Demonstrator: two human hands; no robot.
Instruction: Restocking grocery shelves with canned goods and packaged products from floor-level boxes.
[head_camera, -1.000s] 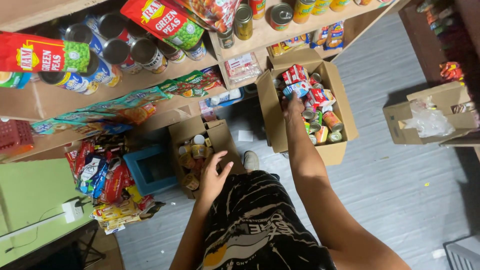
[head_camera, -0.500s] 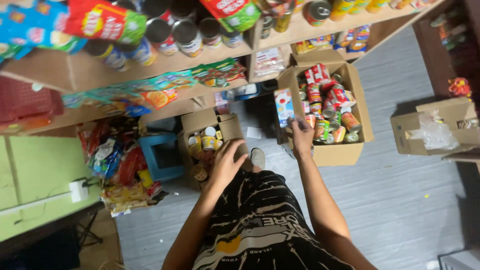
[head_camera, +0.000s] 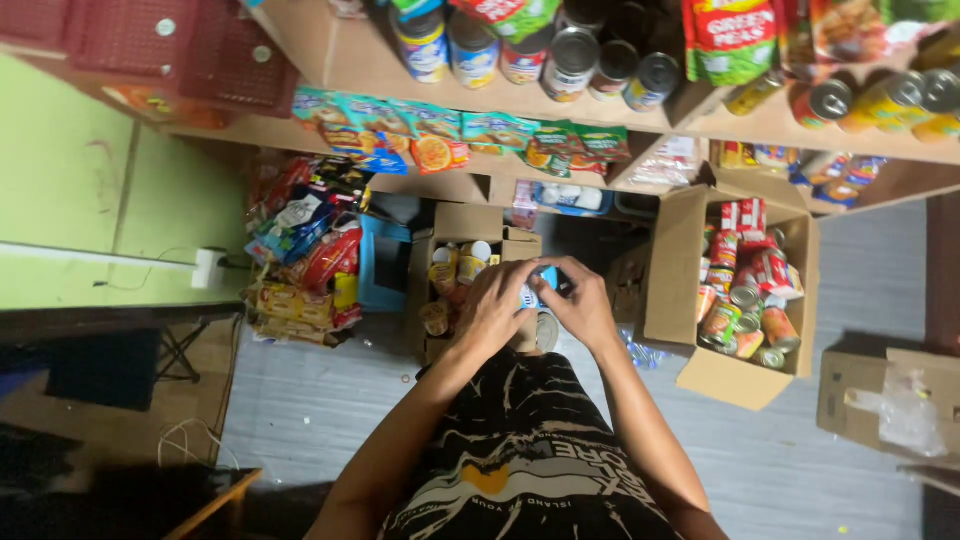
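**Hands meet on a small blue-and-white pack**

Hands came together at the middle of the head view, over the near edge of a small open carton (head_camera: 470, 225) on the grey floor. The left hand (head_camera: 492, 308) and right hand (head_camera: 580, 305) were both closed around a small blue-and-white pack (head_camera: 535, 288), fingers wrapped on it from either side; only a sliver of it showed between them, so its exact kind could not be told.

Judging by what lay about, the work looked only partly done: the small carton held several round-lidded tubs, and a larger open carton (head_camera: 735, 375) to the right was crowded with tins and red-and-white packets.

Above, a wooden shelf (head_camera: 700, 125) carried upright tins with blue, red and silver tops, a green pouch with a red band (head_camera: 730, 38), and yellow tins at the far right. A lower ledge bore a row of teal and orange sachets (head_camera: 440, 135). Left of the small carton sat a heap of red and yellow snack bags (head_camera: 305, 265) and a blue plastic bin (head_camera: 382, 270).
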